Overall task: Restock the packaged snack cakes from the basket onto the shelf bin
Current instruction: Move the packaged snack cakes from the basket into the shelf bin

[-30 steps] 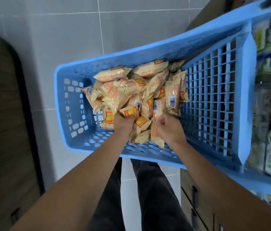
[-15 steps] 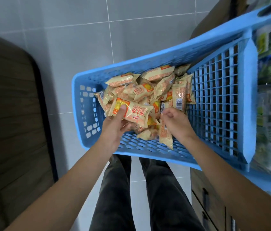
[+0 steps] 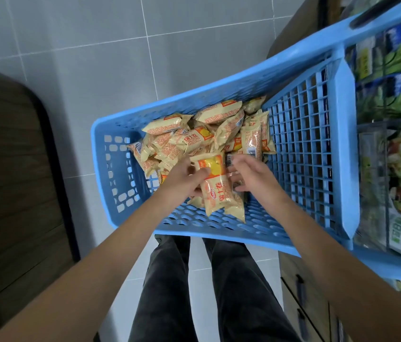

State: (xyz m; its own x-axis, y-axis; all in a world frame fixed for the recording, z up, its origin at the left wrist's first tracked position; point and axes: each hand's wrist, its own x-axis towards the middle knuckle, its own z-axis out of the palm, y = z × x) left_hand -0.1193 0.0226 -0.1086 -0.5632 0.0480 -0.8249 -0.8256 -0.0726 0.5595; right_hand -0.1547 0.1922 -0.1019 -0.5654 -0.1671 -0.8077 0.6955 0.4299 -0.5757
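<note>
Now, through the head view, I see the change: a second ago both hands were buried in the near end of the pile, and since then one pack has come up out of it. My left hand [image 3: 184, 180] has its fingers and thumb curled round the upper half of a snack cake pack [image 3: 219, 188], which now stands on end above the heap, label toward me. My right hand [image 3: 251, 176] lies just right of that pack with fingers fairly straight and spread, touching its side and the packs beneath; I can't tell whether it has anything pinched underneath. I judge this as the first pick of a batch, gathered but not yet carried off.

The blue basket [image 3: 303, 149], a slatted plastic crate, sits tilted in front of me. The remaining snack cakes [image 3: 194, 139] are heaped toward its left and far part, one on another; its near strip and the right wall show bare lattice. Nothing from it has reached a shelf yet, as far as I can see.

To the right, the shelf [image 3: 389, 169] holds wire bins of other packaged goods in green, blue and mixed colours, blurred. Which bin takes the snack cakes I cannot tell.
</note>
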